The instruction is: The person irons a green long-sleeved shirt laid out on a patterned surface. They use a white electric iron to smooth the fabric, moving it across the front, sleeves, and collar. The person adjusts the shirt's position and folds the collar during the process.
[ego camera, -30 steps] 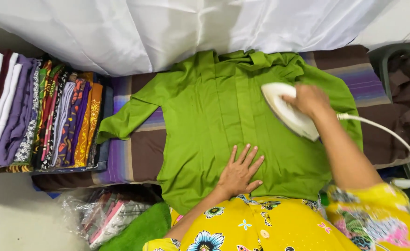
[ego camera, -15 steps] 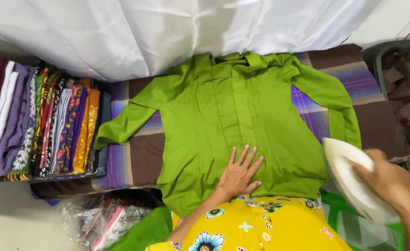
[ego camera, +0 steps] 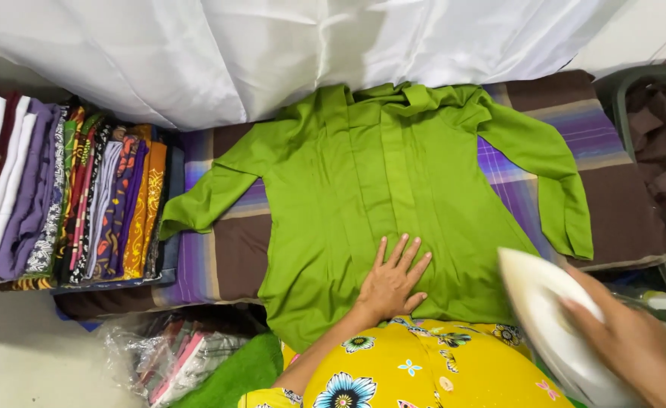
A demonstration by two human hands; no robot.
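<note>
Ironing pause — our left hand (ego camera: 390, 283) lies spread on the shirt (ego camera: 393, 189) hem; right hand's (ego camera: 624, 340) fingers grip the iron (ego camera: 548, 317), lifted at 4 o'clock — it needs setting back on the cloth.

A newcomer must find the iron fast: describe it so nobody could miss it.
Start at the green shirt spread on the striped brown and purple cover. Off its lower right hem, the right hand grips the iron, the only hard, cream-white thing among fabrics.
</note>
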